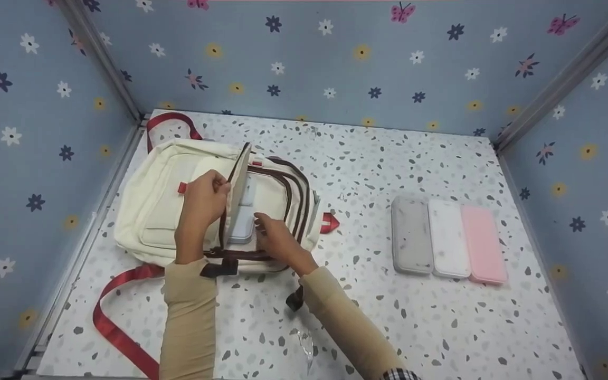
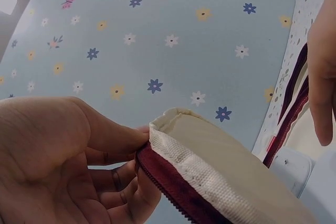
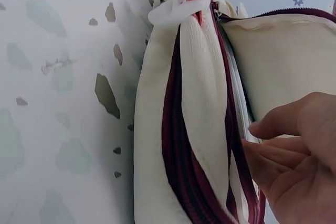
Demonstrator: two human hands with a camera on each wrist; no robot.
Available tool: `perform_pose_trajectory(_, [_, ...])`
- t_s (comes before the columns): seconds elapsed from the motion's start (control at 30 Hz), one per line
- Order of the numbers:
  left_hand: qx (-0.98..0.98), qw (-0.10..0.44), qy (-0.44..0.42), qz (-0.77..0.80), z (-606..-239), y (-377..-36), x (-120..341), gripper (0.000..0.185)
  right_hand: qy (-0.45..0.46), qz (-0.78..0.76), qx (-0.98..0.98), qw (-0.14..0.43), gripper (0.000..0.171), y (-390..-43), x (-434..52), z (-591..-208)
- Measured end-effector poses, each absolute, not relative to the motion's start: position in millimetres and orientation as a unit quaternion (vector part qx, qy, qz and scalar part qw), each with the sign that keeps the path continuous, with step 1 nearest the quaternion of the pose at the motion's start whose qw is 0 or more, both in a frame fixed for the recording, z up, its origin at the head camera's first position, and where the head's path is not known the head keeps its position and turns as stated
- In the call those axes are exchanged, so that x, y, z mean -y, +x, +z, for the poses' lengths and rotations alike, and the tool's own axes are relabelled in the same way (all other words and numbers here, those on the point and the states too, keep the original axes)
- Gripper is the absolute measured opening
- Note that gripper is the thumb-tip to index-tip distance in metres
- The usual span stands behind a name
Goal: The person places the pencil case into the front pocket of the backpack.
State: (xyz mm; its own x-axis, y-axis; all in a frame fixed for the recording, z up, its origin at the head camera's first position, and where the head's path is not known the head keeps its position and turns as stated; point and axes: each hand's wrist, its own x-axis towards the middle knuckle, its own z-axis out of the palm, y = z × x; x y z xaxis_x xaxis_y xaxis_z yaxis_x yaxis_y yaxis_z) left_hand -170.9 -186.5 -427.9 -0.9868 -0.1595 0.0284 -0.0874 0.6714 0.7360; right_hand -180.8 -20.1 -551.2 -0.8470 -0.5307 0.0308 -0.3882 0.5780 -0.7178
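A cream backpack (image 1: 156, 206) with dark red zippers lies on the table, its front pocket unzipped. My left hand (image 1: 206, 203) pinches the zippered edge of the pocket flap (image 2: 210, 156) between thumb and fingers and holds it raised. Inside the pocket lie two light blue, flat, round-cornered cases, one case (image 1: 241, 226) nearer me and another case (image 1: 249, 191) behind it, both partly hidden by the flap. My right hand (image 1: 280, 240) is at the pocket's opening, fingers loosely bent, fingertips beside the nearer case's edge. In the right wrist view, the right hand (image 3: 294, 156) overlaps the zipper edge.
To the right, a grey case (image 1: 412, 235), a white case (image 1: 449, 237) and a pink case (image 1: 483, 244) lie side by side on the speckled table (image 1: 357, 174). A red strap (image 1: 119, 332) trails at the front left. Flowered panels (image 1: 304, 68) enclose the back and sides.
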Motion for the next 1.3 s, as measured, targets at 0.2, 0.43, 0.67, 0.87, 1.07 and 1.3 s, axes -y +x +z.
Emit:
perform_pose_trajectory(0.2, [0.913, 0.055, 0.064, -0.399, -429, -172, 185, 0.016, -0.279, -0.375, -0.875, 0.125, 0.051, -178, 23, -550])
perform_pose_trajectory(0.43, [0.914, 0.051, 0.068, -0.397, -432, -173, 186, 0.015, -0.274, -0.384, -0.871, 0.138, 0.052, -179, 22, -552])
perform_pose_trajectory(0.67, [0.914, 0.047, 0.069, -0.397, -433, -172, 186, 0.015, -0.252, -0.444, -0.847, 0.151, 0.05, -178, 16, -552])
perform_pose_trajectory(0.87, [0.915, 0.052, 0.067, -0.396, -432, -172, 185, 0.015, -0.269, -0.469, -0.832, 0.124, 0.045, -175, 4, -550])
perform_pose_trajectory(1.07, [0.913, 0.051, 0.069, -0.398, -432, -172, 184, 0.014, -0.268, -0.486, -0.828, 0.086, 0.041, -168, -15, -543])
perform_pose_trajectory(1.3, [0.914, 0.044, 0.066, -0.398, -431, -171, 188, 0.015, -0.269, -0.474, -0.838, 0.037, 0.035, -163, -35, -537])
